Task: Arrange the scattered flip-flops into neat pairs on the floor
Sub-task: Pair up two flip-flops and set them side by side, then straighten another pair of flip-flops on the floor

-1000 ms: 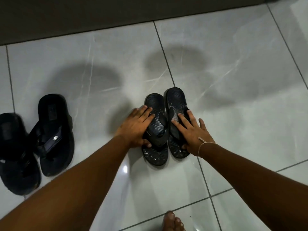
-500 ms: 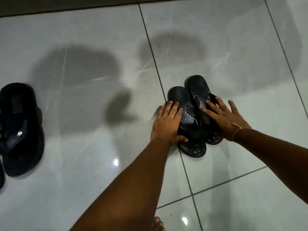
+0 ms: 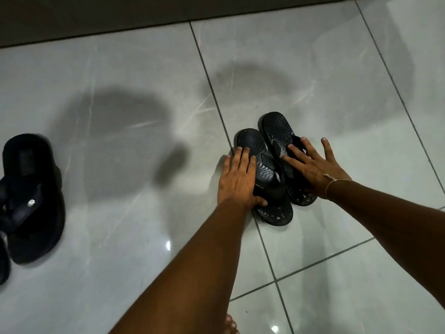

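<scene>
While both hands press flat on one pair, the step in hand reads as squaring that pair up on the floor [image 3: 120,273].

Head view: left hand [image 3: 237,179] lies palm-down on the outer edge of the left flip-flop [image 3: 262,174], fingers spread, thumb tucked by the strap; no closed grip, just a flat push. Right hand [image 3: 313,168] likewise open, fingers splayed over the strap of the right flip-flop [image 3: 277,131], holding nothing closed. The two soles touch along their inner edges, just right of a grout line. The right one sits further from the person than the left, so heels and toes are staggered.

Judgement: to finish well, slide the left sole forward or draw the right one back until the heels line up, keeping palms flat so the soles do not tip or ride over each other. The grout line would serve as a straight guide.

Far left, well apart: another dark sandal [image 3: 31,198] at the frame edge, its mate mostly cut off; whether they sit evenly cannot be told.
</scene>
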Available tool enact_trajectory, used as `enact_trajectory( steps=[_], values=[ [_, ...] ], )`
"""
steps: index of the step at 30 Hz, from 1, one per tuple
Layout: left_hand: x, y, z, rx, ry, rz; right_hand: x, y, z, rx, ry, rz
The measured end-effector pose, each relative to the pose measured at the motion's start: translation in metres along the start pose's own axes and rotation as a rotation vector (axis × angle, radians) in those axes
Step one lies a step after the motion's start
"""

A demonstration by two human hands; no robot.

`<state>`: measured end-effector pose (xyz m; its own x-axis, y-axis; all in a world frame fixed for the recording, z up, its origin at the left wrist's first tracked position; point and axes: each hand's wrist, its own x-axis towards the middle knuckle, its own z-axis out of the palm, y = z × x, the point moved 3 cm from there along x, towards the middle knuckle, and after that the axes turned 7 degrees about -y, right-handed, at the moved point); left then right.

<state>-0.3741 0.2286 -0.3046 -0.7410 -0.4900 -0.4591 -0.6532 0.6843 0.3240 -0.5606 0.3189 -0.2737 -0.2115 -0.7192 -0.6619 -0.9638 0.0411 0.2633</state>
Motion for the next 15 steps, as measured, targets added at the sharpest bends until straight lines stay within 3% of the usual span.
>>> enact_trajectory(
  steps=[4, 7, 11, 15],
  values=[
    [-0.029, -0.030, -0.015, -0.003, 0.144, 0.099, -0.019, -0.022, -0.013, 0.112, 0.048, 0.168],
    [-0.079, -0.100, -0.023, -0.042, 0.158, 0.061, -0.032, -0.076, -0.034, 0.255, 0.179, 0.219],
    [-0.167, -0.218, -0.042, 0.017, 0.106, -0.085, -0.031, -0.195, -0.077, 0.362, 0.388, 0.000],
    [-0.272, -0.362, -0.076, 0.072, 0.073, -0.292, 0.001, -0.347, -0.155, 0.515, 0.357, -0.242]
  ],
)
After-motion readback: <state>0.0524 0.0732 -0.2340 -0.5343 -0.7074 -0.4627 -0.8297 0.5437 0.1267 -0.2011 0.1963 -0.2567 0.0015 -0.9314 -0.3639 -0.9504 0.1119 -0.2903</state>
